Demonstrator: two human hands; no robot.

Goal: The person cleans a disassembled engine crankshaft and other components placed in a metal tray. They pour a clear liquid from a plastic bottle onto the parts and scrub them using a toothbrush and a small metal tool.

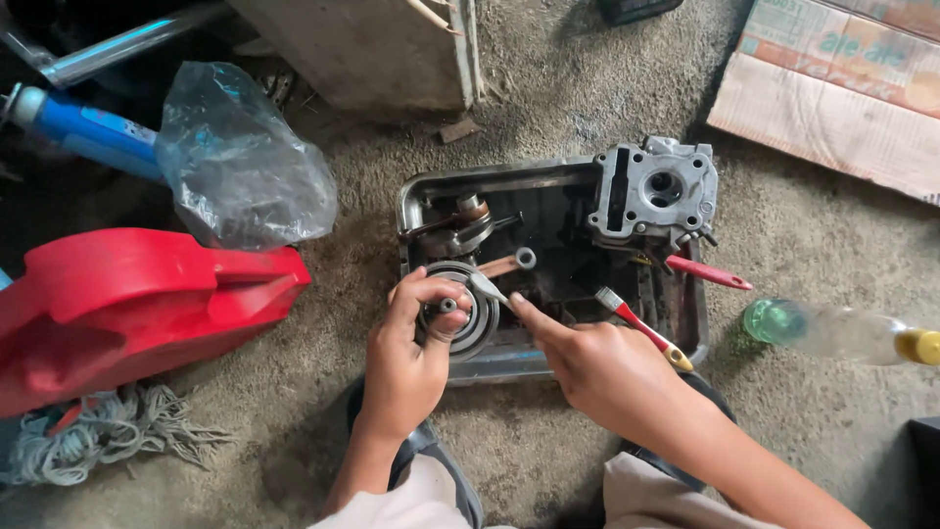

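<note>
Carefully, I'm curling my left hand (411, 343) around the round metal flywheel (462, 315) at the metal tray (416, 196)'s near-left corner, thumb over its hub, while my right hand (597, 367) is pinching a slim tool (487, 287) against it; steadying the wheel firmly should be preventing slips.

Round grey metal flywheel (460, 318) — lying flat in tray's near-left corner.

Beside the dull grey metal tray (416, 196), a glossy red plastic cover (127, 294) lies left, with a blue tube (93, 132) above it. In the tray: a silver-grey cylinder head (654, 191), a red-handled brush with yellow tip (641, 328). Right of the tray, a green-tinted bottle, yellow-capped (842, 333).
</note>
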